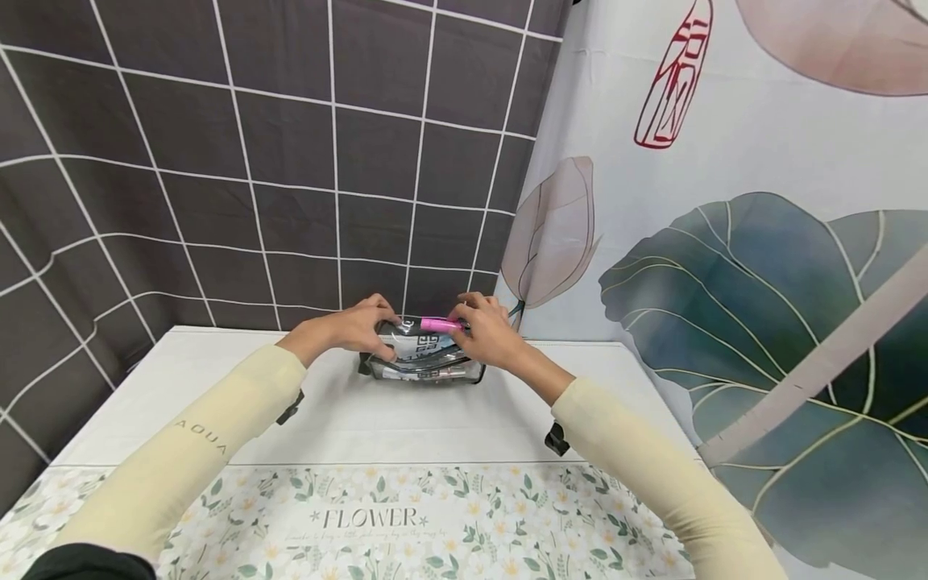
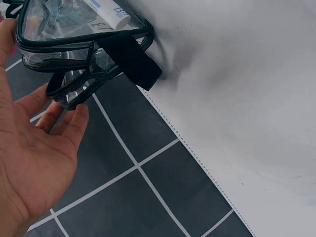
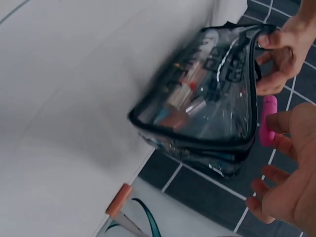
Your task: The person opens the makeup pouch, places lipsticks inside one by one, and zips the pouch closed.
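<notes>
A clear zip bag point(image 1: 428, 366) with black trim and black lettering lies at the back of the white table. My left hand point(image 1: 358, 326) grips its left end, thumb in front and fingers behind along the edge. In the left wrist view the left hand point(image 2: 47, 148) has its fingertips at the black piping. My right hand point(image 1: 484, 326) pinches a bright pink stick-shaped tube point(image 3: 268, 121) between thumb and forefinger, just above the bag's upper edge. Through the clear plastic, small tubes point(image 3: 182, 94) and a white tube point(image 2: 111, 12) show inside the bag.
A slim tube with a copper-coloured cap point(image 3: 120, 200) lies near the table's edge. Dark gridded cloth point(image 1: 290, 145) hangs behind, a leaf-printed cloth point(image 1: 725, 322) at the right. A flower-patterned mat point(image 1: 370, 548) covers the near part of the table point(image 1: 217, 395).
</notes>
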A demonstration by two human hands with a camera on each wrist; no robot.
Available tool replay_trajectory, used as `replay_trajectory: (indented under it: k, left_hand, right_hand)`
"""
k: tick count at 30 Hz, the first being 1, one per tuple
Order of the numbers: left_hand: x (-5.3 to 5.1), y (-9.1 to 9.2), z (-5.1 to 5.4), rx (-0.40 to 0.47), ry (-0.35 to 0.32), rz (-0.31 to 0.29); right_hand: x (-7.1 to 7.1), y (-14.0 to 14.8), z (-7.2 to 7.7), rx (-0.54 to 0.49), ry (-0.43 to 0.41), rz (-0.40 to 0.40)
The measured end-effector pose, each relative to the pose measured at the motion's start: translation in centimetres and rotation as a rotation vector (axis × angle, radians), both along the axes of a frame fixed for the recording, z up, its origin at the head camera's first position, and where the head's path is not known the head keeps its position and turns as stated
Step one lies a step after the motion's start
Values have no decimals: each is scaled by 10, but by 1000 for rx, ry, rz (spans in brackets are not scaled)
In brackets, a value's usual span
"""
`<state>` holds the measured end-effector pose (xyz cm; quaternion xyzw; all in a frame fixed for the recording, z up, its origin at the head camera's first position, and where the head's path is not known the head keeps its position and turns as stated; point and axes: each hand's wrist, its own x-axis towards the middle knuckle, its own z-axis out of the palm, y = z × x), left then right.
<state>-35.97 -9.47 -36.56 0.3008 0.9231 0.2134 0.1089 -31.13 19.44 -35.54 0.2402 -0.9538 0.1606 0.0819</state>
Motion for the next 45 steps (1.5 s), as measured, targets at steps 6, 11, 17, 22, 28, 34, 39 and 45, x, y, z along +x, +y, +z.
replay_trajectory:
  k: [6, 11, 17, 22, 28, 34, 39, 45]
  left_hand:
    - [1, 0, -1, -7, 0, 1]
    - [3, -2, -2, -14, -4, 2]
    - [4, -2, -3, -4, -4, -16]
    - [2, -4, -3, -7, -6, -11]
    - [2, -8, -2, -20, -10, -11]
    - [4, -10, -7, -12, -24, -12]
    - [4, -11, -8, -2, -42, 15]
    - [1, -5, -1, 7, -23, 4]
  right_hand:
    - [2, -10, -6, -4, -20, 0]
    - [3, -13, -11, -3, -54, 23]
    - [4, -1, -13, -75, -7, 11]
    - [-5, 18, -14, -145, 27, -77]
    - [-18, 43, -26, -144, -67, -233]
    - [-25, 60, -43, -29, -184, -355]
    - [-30, 65, -51, 33, -247, -384]
    - [-35, 71, -60, 87, -279, -456]
